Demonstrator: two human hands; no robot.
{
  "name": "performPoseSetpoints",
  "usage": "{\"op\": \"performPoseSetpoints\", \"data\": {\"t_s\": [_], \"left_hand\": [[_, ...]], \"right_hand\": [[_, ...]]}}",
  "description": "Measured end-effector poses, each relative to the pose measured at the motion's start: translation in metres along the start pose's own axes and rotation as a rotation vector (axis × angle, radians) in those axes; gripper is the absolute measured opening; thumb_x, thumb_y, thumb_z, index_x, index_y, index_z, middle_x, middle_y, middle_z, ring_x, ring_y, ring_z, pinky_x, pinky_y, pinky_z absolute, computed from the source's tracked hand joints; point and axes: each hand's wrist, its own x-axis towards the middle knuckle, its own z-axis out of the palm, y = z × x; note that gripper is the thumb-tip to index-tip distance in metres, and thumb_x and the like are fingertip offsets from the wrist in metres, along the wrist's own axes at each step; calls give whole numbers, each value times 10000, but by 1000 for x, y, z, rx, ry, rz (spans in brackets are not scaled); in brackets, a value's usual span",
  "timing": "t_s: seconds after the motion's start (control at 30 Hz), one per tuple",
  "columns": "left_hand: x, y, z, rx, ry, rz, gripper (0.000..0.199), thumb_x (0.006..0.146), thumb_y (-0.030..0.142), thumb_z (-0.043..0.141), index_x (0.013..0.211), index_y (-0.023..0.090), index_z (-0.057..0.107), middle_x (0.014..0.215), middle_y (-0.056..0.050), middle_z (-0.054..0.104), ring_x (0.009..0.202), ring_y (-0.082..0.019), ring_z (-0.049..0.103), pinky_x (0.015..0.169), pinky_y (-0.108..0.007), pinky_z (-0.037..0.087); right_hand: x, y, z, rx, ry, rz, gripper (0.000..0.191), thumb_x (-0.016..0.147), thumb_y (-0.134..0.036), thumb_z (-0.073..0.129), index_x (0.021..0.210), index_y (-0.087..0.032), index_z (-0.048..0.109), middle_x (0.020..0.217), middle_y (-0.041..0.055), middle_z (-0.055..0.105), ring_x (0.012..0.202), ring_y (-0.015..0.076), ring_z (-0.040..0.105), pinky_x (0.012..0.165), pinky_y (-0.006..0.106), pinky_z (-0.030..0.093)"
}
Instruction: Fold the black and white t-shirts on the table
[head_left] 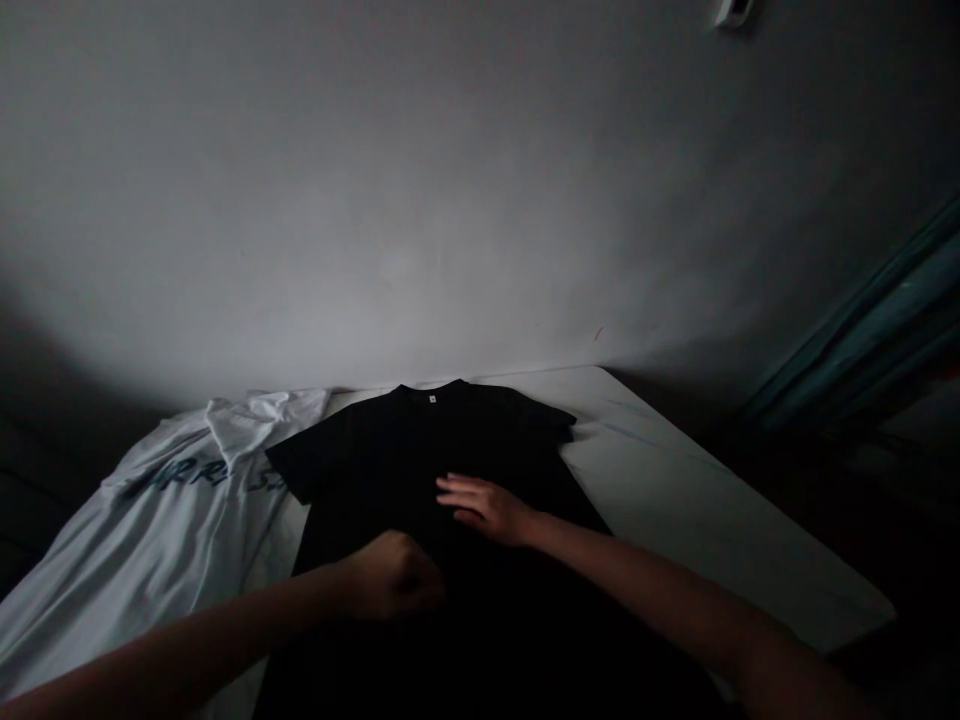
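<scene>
A black short-sleeved T-shirt (420, 450) lies spread out flat on a pale table, its neckline toward the wall and a small white label inside the collar. Over the middle of its front is my right hand (487, 508), fingers stretched out and palm down. My left hand (396, 575) is closed, nearer to me and over the left part of the shirt. Its curled fingers are in deep shadow, so whether they pinch any fabric is hidden. The shirt's lower end is very dark and runs out of view.
A white garment with dark lettering (172, 540) lies rumpled along the left side of the table, next to the black sleeve. The pale table top (675, 500) ends at a right edge. A grey wall (420, 200) rises behind it. Teal fabric (862, 310) hangs at the far right.
</scene>
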Motion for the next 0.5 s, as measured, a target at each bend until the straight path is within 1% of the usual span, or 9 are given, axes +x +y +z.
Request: {"op": "performPoseSetpoints", "data": {"t_s": [0.03,0.07,0.1,0.17,0.23,0.3,0.37,0.43,0.5], "left_hand": [[19,-14,-3,15,20,-14,384,958,460,386,1070,341,734,1059,8,762,967,-168,700,880,-299,549],[37,-31,-5,58,81,-56,414,979,382,357,1224,270,671,1230,-46,708,1144,-198,644,995,-351,502],[54,-51,-6,127,154,-138,456,983,367,356,1343,206,585,1393,-97,604,1300,-234,542,1086,-411,434],[77,-92,-5,246,225,-327,562,983,403,379,1470,128,433,1569,-155,378,1461,-285,330,1176,-488,306],[90,-130,-2,317,218,-486,605,995,426,353,1511,110,365,1608,-165,278,1495,-308,238,1196,-523,246],[96,-160,-2,365,243,-574,615,1008,437,302,1535,119,323,1618,-156,247,1502,-321,199,1197,-557,211],[100,-183,-8,382,244,-568,628,1014,445,272,1560,135,265,1630,-131,219,1508,-308,182,1201,-552,199],[102,-202,-19,383,195,-527,608,1017,432,264,1573,186,235,1639,-83,208,1510,-279,191,1206,-520,209],[101,-218,-30,397,151,-542,574,1018,400,266,1570,240,251,1642,-47,210,1506,-277,209,1198,-514,227]], "right_hand": [[16,16,-9,-94,16,68,475,1023,-426,411,1443,-225,508,1577,72,368,1484,217,273,1210,436,229],[30,33,-19,-178,8,115,505,1016,-442,427,1483,-251,449,1613,58,283,1505,231,207,1222,466,178],[43,50,-28,-248,-10,151,523,1017,-450,424,1511,-278,399,1628,43,236,1512,233,176,1227,478,146],[63,82,-43,-354,-10,264,531,1030,-455,378,1536,-299,343,1633,33,217,1511,226,178,1229,465,134],[79,110,-53,-433,67,495,584,1031,-483,340,1555,-226,312,1633,87,207,1509,254,182,1224,455,157],[91,131,-61,-475,131,682,667,1023,-518,317,1564,-130,277,1633,144,176,1510,289,168,1219,452,169],[100,148,-67,-477,129,693,687,1024,-530,284,1573,-119,242,1641,127,156,1516,273,149,1224,436,150],[107,160,-73,-464,101,639,646,1030,-526,246,1582,-191,230,1651,60,156,1520,233,145,1229,421,126],[111,169,-79,-462,98,688,621,1033,-524,214,1582,-236,230,1653,32,154,1520,225,145,1228,432,119]]}}
